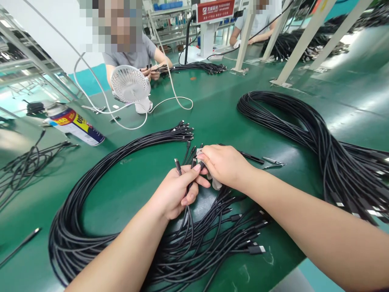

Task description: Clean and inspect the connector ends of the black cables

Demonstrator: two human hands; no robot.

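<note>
My left hand [179, 188] is closed around a few black USB cables, with one connector [178, 165] standing up by the thumb. Beside it, my right hand [223, 164] pinches a whitish cloth [216, 183] against a cable end; the fingers partly hide that end. Below both hands spreads a bundle of black cables [91, 174], curving round to the left, its connector ends [184, 132] lying just beyond my hands. A larger plug with a metal tip [257, 250] sticks out at the bundle's lower right.
Metal tweezers [273, 163] lie right of my hands, near another looped cable bundle [316, 121]. A spray can [75, 123] and white fan [130, 85] stand at the left. Across the green table [212, 101], a co-worker [130, 56] handles cables. Posts [300, 44] rise at the right.
</note>
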